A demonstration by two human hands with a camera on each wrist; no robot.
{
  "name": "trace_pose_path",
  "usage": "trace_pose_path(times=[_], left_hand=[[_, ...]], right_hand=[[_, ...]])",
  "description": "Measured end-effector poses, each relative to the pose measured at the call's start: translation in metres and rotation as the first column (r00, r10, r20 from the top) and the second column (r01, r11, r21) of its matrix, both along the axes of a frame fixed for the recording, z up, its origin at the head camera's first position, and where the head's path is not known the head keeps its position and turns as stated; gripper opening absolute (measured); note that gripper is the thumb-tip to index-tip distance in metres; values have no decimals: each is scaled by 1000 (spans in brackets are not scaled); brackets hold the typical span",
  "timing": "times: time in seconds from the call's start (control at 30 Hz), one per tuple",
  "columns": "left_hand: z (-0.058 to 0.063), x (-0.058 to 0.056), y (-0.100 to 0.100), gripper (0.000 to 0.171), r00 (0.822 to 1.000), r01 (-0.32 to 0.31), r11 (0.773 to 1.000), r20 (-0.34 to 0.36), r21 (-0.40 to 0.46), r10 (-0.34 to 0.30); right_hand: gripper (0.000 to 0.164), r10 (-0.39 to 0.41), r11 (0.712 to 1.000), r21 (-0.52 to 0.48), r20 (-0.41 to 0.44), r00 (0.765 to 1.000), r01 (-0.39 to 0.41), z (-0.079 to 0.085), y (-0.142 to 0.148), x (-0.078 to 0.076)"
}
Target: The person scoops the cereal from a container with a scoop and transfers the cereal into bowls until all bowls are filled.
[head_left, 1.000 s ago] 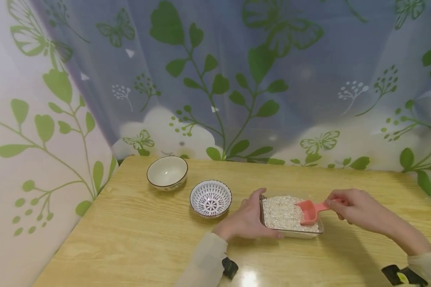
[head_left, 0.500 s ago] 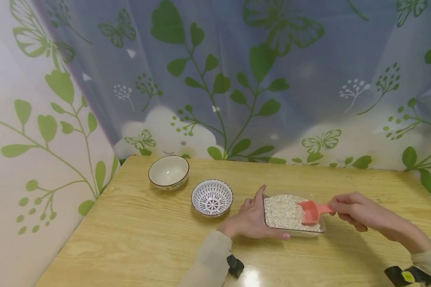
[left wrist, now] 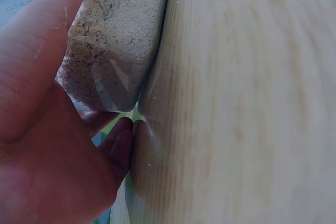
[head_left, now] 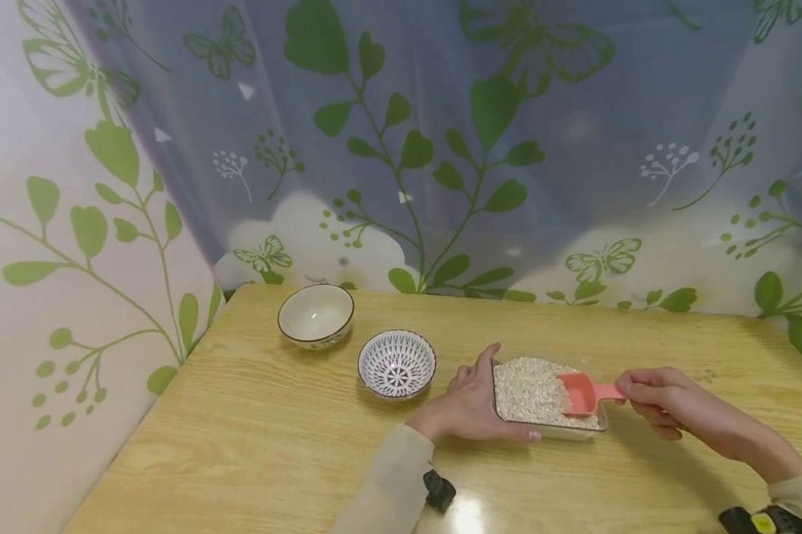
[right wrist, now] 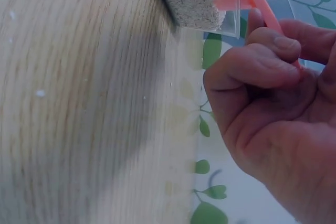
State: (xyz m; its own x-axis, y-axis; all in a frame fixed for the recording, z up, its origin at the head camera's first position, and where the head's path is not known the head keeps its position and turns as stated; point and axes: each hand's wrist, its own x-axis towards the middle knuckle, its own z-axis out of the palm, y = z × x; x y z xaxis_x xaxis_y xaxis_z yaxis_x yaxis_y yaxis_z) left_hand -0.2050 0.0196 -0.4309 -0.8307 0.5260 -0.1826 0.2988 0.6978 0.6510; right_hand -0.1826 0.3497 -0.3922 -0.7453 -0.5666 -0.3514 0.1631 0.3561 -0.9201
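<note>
Right grip pinches pink scoop, blade among flakes; left grip spread, bracing container short of far edge of worktop. Best lifted level, slowly; blade depth hard to judge.

High head view; close, apparently sidelong wrist views

Head view: fairly bright, even light, detail a bit soft. White glare spot on bench twd near edge, approx mid; tiny glint in plain bowl. Soft shadow below R hand, twd bench's right edge. Curtain dimmer up top. Wrist views darker, cool cast, soft focus. L wrist: L hand shaded, pale streaks on tub. R wrist: broad, fuzzy-edged shadow over bench.
</note>
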Motion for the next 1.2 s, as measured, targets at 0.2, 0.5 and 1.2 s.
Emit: trace_pose_path(times=[0.2,0.5,1.2], left_hand=[[0,0,0,133,1000,1,1000,-3,-5,-1],[-1,0,-1,133,1000,-1,1000,5,-8,1],[-1,-2,-2,132,1000,16,1000,-13,-21,-17]], right_hand=[[34,20,997,-80,72,997,-14,-5,4,0],[35,5,1000,-3,36,999,-5,-3,-6,2],[30,7,994,-111,90,996,3,-19,5,-1]])
